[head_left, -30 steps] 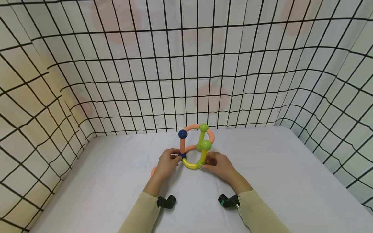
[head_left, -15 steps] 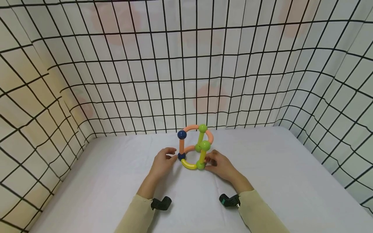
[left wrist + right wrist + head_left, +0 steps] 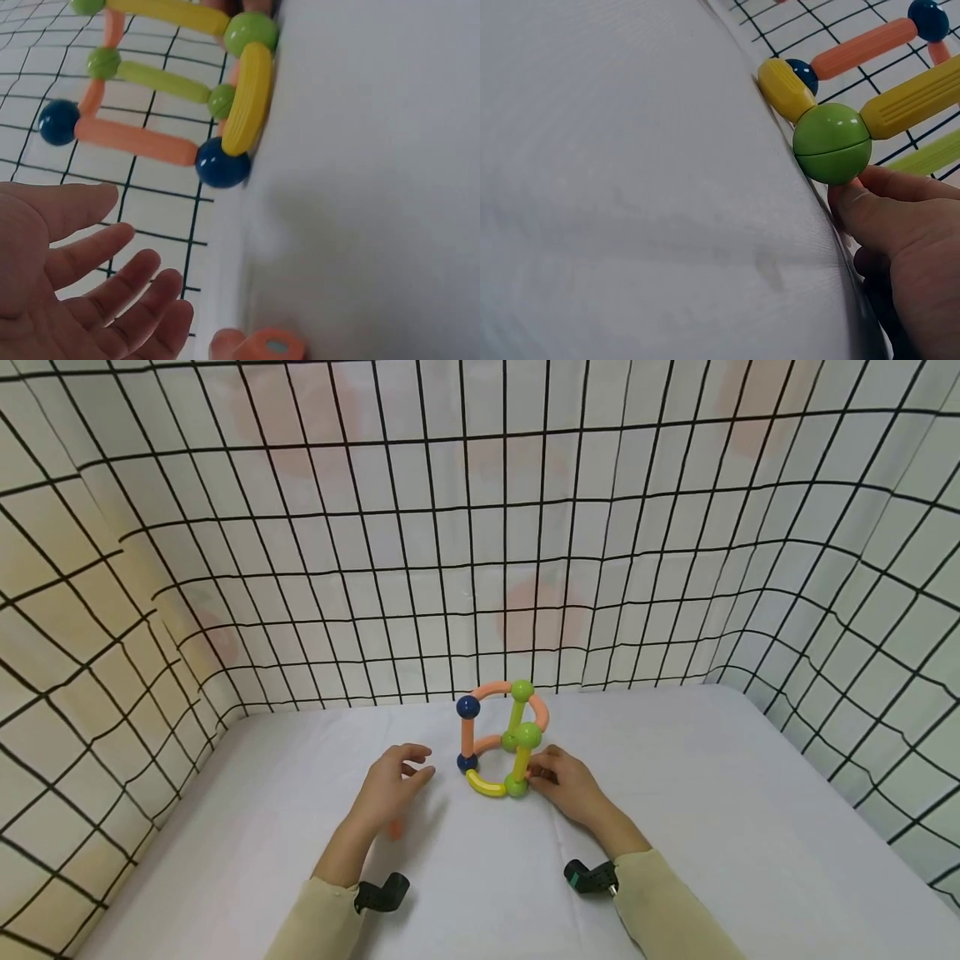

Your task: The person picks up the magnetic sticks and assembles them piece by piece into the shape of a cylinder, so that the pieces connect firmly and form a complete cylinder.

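Note:
A magnetic ball-and-stick structure (image 3: 468,735) stands on the white-covered table. Dark blue balls (image 3: 222,162) top and foot its orange upright. Green balls (image 3: 528,735) join its other uprights. A curved yellow stick (image 3: 486,786) runs along the front of the base. My right hand (image 3: 573,789) pinches the structure at the lower right green ball (image 3: 832,142), thumb tip right under it; the other fingertips are partly hidden. My left hand (image 3: 392,785) is held left of the structure, fingers spread and holding nothing. An orange stick (image 3: 276,345) lies below the left wrist, partly covered in the head view.
Black wire mesh (image 3: 487,568) encloses the back and both sides, with pale cloth behind it. White cloth covers the table (image 3: 712,793). Each wrist bears a small black camera (image 3: 382,892).
My left hand has let go of the lower blue ball and drawn back to the left, uncovering part of the orange stick. The right hand stays at the lower green ball.

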The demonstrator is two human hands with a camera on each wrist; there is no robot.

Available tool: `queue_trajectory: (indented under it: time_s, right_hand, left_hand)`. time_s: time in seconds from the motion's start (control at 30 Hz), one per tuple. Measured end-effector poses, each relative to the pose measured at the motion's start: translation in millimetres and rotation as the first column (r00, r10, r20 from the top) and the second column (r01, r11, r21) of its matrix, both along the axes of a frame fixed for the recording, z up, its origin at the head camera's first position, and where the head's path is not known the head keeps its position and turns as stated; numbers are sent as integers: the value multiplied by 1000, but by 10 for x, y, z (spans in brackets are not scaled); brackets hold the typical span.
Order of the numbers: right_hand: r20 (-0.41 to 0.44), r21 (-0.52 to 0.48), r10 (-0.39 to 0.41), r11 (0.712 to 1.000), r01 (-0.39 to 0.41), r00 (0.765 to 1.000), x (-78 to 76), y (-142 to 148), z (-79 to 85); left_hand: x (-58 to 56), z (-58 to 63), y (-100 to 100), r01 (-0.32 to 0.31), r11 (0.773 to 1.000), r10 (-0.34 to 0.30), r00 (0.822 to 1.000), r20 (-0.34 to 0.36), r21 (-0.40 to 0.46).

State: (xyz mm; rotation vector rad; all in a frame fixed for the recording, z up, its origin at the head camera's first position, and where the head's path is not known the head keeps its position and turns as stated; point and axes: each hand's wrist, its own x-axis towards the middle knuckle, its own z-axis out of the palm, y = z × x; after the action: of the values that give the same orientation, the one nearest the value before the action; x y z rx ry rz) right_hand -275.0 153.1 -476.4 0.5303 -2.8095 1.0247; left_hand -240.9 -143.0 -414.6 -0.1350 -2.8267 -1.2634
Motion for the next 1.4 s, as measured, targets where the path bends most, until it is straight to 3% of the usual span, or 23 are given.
queue_trajectory:
  time_s: [0.13, 0.4, 0.6, 0.77, 1.17, 1.4]
  right_hand:
    - [-1, 1, 3, 1000, -3, 1000, 5, -2, 15]
    - [-13, 23, -11, 1000, 11, 1000, 5, -5, 11]
    - [-1, 17, -20, 1000, 20, 1000, 27, -9, 13]
    - [-5, 17, -20, 1000, 20, 1000, 35, -13, 22]
    - [-10, -1, 1, 1000, -1, 1000, 63, -35, 70]
    - [-1, 12, -8, 1000, 8, 1000, 44, -27, 54]
  left_hand:
    - [3, 43, -94, 7, 998, -6, 1000, 6, -57]
    - [9, 88, -340, 35, 989, -22, 995, 94, -142]
    - [41, 99, -460, 46, 991, -17, 975, 220, -128]
    - [81, 86, -482, 59, 987, -15, 959, 282, -147]
    - [92, 18, -447, 30, 973, 38, 957, 287, -227]
    - [90, -11, -404, 30, 980, 24, 964, 265, -197]
